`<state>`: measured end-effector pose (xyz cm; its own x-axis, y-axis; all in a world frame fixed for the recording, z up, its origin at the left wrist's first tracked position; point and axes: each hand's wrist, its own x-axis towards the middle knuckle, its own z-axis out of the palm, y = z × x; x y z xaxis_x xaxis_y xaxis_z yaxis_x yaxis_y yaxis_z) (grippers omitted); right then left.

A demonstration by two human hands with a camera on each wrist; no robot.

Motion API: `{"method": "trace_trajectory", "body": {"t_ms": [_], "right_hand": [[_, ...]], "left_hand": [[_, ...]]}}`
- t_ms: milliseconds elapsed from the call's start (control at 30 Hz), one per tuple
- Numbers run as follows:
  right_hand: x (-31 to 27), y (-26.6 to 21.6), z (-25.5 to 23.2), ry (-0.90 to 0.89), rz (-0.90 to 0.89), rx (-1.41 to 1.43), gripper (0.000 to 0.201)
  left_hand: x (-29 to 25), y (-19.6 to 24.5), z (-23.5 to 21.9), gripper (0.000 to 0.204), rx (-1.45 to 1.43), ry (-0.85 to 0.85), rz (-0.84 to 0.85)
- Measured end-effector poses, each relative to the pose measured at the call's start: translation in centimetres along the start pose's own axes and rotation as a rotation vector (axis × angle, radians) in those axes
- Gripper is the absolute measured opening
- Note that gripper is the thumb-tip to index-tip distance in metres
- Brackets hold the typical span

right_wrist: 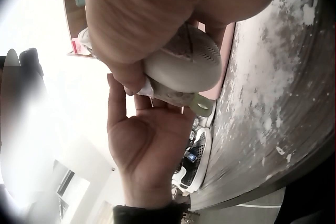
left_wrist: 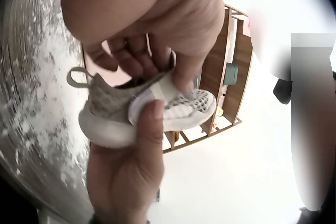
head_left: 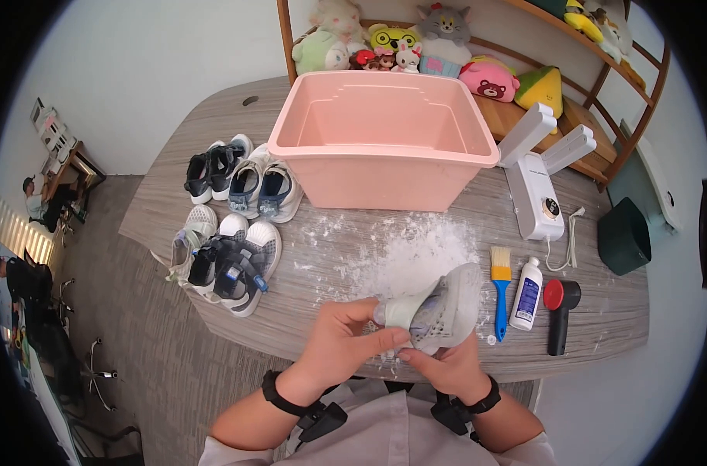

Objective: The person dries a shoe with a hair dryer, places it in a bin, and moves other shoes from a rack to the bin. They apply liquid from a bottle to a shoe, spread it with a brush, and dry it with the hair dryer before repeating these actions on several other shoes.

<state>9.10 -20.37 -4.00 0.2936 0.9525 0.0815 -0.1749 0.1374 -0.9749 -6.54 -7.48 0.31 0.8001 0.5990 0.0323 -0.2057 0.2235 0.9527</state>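
Here both hands grip a tilted shoe (thumbs close together)

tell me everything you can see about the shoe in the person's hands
It is a small, pale shoe with a thick white sole, a greyish-green heel with a pull loop, and small holes toward the toe. The upper looks like fabric or mesh. Held above the table, it is tilted onto its side in the head view. The left hand holds the upper; the right hand grips it, thumb against the side.
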Motion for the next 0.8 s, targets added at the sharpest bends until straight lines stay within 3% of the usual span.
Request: {"method": "trace_trajectory", "body": {"t_ms": [67, 200, 267, 300, 333, 367, 400, 467, 767, 800], "right_hand": [[0.0, 0.0, 0.2, -0.034, 0.022, -0.017, 0.127], [-0.1, -1.5, 0.3, -0.042, 0.019, 0.047, 0.11], [-0.1, -2.0, -0.6, -0.08, 0.037, 0.047, 0.103], [-0.3, -2.0, -1.0, -0.078, 0.139, 0.246, 0.093], [-0.6, -2.0, -1.4, -0.076, 0.242, 0.447, 0.085], [-0.9, -1.9, -2.1, -0.128, 0.32, 0.403, 0.092], [-0.7, -2.0, -2.2, -0.132, 0.322, 0.404, 0.092], [-0.4, -2.0, -2.1, -0.307, 0.372, 0.651, 0.086], [-0.5, -0.5, -0.1, -0.273, 0.475, 0.742, 0.084], [-0.4, -1.0, 0.2, -0.263, 0.453, 0.642, 0.085]], "left_hand": [[-0.3, -0.1, 0.8, 0.019, -0.237, 0.112, -0.01], [-0.9, -0.5, -0.3, 0.023, -0.311, 0.116, 0.005], [-1.3, 0.6, -2.8, 0.026, 0.42, -0.084, 0.243], [-1.3, 1.3, -3.2, 0.026, 0.421, -0.086, 0.246], [-1.3, 2.2, -3.3, 0.03, 0.523, 0.012, 0.412], [-1.2, 3.2, -3.2, 0.034, 0.623, 0.114, 0.578], [-0.8, 4.1, -2.6, 0.034, 0.625, 0.118, 0.577], [0.1, 5.1, -1.0, 0.044, 0.8, 0.012, 0.745], [-0.8, 4.6, -0.6, 0.049, 1.254, -0.035, 0.772], [-1.1, 4.9, -0.9, 0.049, 1.272, -0.014, 0.758]]}}
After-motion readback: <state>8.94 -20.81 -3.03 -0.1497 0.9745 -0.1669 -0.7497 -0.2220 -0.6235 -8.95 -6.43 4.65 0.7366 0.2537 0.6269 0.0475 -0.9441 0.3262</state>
